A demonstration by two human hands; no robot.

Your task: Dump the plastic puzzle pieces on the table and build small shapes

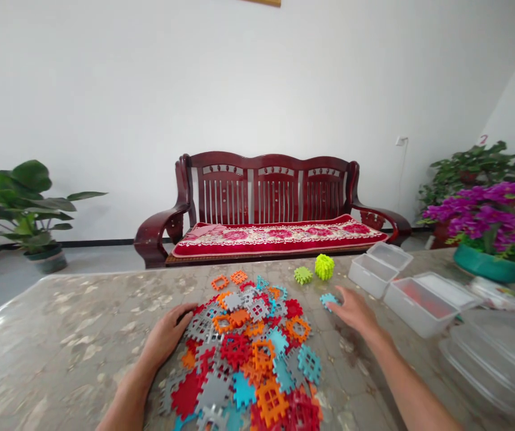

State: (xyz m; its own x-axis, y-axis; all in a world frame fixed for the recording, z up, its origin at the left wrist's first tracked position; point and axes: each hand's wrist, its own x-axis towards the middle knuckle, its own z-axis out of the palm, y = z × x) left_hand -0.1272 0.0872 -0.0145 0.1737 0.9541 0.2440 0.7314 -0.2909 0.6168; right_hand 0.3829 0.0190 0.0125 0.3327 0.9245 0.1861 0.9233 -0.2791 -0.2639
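Observation:
A heap of flat interlocking plastic tiles [250,353], red, orange, grey and teal, lies on the marble-patterned table [60,335]. My left hand [167,332] rests on the heap's left edge with its fingers curled against the grey and red tiles. My right hand [353,308] lies to the right of the heap, fingers stretched out, its tips touching a single teal tile [328,299]. Beyond it sit two built pieces, a green one [302,275] and a yellow-green one [324,266].
Two open clear plastic boxes [376,272] [421,302] stand at the right, the nearer one with red pieces inside. Clear lids [494,353] are stacked at the far right. A teal pot of purple flowers [490,263] stands behind them. A wooden bench [270,206] faces the table.

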